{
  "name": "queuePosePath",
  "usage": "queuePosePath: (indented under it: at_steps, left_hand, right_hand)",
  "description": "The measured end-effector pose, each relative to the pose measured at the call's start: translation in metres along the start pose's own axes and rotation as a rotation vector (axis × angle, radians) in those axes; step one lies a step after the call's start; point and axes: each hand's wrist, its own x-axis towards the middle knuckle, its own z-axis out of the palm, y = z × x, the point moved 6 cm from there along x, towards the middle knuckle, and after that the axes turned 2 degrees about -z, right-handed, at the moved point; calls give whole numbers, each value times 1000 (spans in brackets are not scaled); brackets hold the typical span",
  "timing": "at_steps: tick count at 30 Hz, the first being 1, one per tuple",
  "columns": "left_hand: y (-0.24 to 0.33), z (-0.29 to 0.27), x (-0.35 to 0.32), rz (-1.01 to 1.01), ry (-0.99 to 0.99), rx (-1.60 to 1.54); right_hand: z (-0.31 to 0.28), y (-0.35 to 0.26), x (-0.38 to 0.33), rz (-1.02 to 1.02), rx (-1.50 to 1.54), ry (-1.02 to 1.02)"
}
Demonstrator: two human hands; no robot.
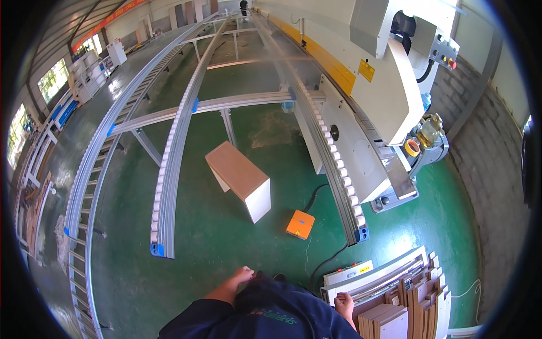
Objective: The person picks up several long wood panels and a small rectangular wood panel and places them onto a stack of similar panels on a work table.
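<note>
My left hand (244,275) is at the front of my dark shirt (271,308), its fingers curled in. Whether anything is inside it I cannot make out; a small reddish spot shows just beside it. My right hand (343,303) is held low at my right side, closed like a fist, with nothing seen sticking out of it. Closest to it is a stack of brown and white boards (389,322), and I cannot tell if the hand touches them. In front of me on the green floor stands a brown-topped box-like piece with white sides (240,169).
Roller rails (169,186) run away from me on the left, and another roller rail (333,152) lies along a large white and yellow machine (389,85). An orange box (300,224) with a black cable (324,263) sits on the floor. A brick wall (485,130) bounds the right.
</note>
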Motion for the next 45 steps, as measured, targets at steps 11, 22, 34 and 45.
queuePosePath:
  at_steps: [11,22,34,45]
  left_hand:
    - [15,-1,-6,23,-28,-72]
    - [12,1,8,-2,-31,-47]
    - [75,-23,20,37,-33,-228]
    - [239,-95,77,259,40,-653]
  right_hand:
    - [0,0,-6,58,29,-5]
    - [2,5,-11,128,35,-37]
    - [-2,6,-11,141,15,-55]
    - [-11,15,-12,210,-13,-18]
